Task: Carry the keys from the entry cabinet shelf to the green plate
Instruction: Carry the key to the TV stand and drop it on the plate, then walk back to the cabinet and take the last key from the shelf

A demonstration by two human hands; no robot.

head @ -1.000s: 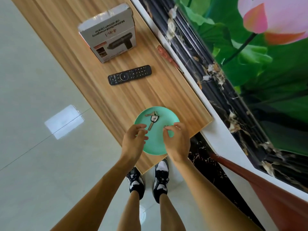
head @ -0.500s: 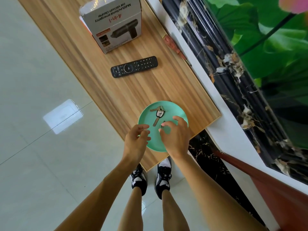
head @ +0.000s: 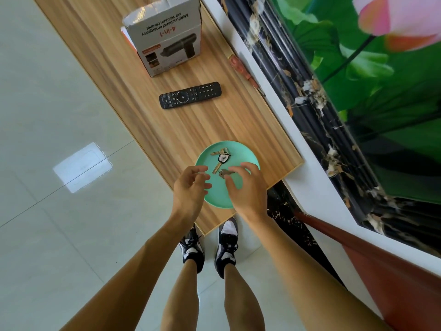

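The keys lie on the green plate at the near end of the wooden cabinet top; the right hand pinches 1 small grey key over the plate; the left hand hovers alongside, fingers loosely curled, holding nothing.

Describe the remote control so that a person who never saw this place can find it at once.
Look at the long wooden cabinet top beside the wall. Between the grey cardboard box and the green plate lies the remote control: the only flat, black, button-covered bar there.
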